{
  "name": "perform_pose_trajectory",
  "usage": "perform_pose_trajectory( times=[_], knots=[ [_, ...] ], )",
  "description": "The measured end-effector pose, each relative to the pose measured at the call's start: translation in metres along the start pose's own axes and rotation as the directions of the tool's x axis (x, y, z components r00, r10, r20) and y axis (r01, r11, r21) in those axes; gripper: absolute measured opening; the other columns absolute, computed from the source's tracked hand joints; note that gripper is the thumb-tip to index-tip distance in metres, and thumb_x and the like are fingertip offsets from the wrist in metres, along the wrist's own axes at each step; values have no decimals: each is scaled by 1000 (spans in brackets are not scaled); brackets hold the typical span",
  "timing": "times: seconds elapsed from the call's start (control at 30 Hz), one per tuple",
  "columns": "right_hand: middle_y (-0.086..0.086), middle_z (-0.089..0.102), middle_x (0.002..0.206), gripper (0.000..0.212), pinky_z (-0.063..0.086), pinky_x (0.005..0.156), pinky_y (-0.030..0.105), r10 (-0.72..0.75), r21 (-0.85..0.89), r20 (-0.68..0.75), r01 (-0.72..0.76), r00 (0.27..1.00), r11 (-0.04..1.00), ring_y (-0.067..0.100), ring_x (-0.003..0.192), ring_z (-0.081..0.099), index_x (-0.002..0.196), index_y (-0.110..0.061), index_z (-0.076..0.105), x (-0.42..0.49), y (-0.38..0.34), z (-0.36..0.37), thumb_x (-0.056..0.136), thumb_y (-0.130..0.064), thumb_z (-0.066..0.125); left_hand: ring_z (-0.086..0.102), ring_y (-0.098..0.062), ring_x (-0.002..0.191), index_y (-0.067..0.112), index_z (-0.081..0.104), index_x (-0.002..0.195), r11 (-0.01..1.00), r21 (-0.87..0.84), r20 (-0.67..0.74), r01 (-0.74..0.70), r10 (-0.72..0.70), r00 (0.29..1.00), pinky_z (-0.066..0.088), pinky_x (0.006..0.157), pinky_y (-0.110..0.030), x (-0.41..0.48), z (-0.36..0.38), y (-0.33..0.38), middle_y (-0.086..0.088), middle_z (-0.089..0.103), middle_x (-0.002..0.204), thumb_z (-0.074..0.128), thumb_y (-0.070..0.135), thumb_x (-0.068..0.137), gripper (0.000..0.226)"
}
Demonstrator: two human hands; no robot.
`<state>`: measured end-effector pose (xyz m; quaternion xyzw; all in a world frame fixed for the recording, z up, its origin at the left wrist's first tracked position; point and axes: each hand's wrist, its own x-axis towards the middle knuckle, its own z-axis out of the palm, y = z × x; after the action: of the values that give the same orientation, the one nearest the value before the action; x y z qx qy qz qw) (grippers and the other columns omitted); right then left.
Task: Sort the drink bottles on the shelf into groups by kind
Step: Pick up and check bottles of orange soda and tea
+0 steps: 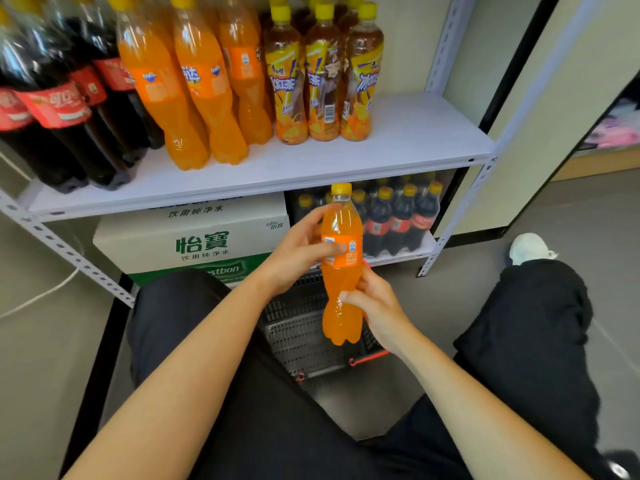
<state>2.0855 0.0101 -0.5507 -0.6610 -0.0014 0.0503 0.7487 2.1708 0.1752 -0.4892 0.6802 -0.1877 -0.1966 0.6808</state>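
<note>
Two hands are on one orange soda bottle, which is held upright in the air in front of the lower level of the rack, above a dark mesh basket on the floor. The left hand wraps the label band with the thumb across the front. Its fingers go round behind the bottle and I cannot see them. The right hand grips the narrow waist below the label, thumb in front, the other fingers hidden behind the plastic.

On the white shelf above I make out three groups. The cola bottles with red labels are at the left, cut off by the frame edge. The shelved orange bottles are in the middle, and the iced tea bottles with yellow caps stand just beside them on the right. More rows stand behind each group, but I cannot tell how many, and most of the tops are cropped.

Under the board a white water carton sits at the left. A pack of small cola bottles is at the right, partly covered by the held bottle. The arms and the bottle hide much of the basket's inside
</note>
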Motion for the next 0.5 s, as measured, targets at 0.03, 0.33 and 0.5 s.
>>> perform_pose_trajectory(
  times=[0.03,0.33,0.5],
  knots=[
    [0,75,112,45,55,91,34,20,-2,4,-20,1000,1000,18,106,70,120,-31,69,1,-4,-1,76,-26,74,68,-26,115,24,48,145,999,-35,-31,-20,19,999,59,91,-40,-1,2,2,-8,68,127,78,18,82,70],
    [4,74,109,49,59,89,45,-42,-297,-176,-12,984,955,21,100,72,115,-21,59,1,-39,6,77,-26,91,71,-21,104,19,59,133,990,-56,-310,-131,108,945,58,77,-25,-10,7,14,-5,71,117,82,28,85,54],
    [2,77,115,47,58,86,32,70,-64,-31,-71,997,995,22,108,73,124,-20,66,3,-41,9,85,-42,76,69,-18,97,26,59,133,981,-173,-252,-86,40,967,55,73,-25,-15,-1,23,5,72,109,58,30,88,45]
  ],
)
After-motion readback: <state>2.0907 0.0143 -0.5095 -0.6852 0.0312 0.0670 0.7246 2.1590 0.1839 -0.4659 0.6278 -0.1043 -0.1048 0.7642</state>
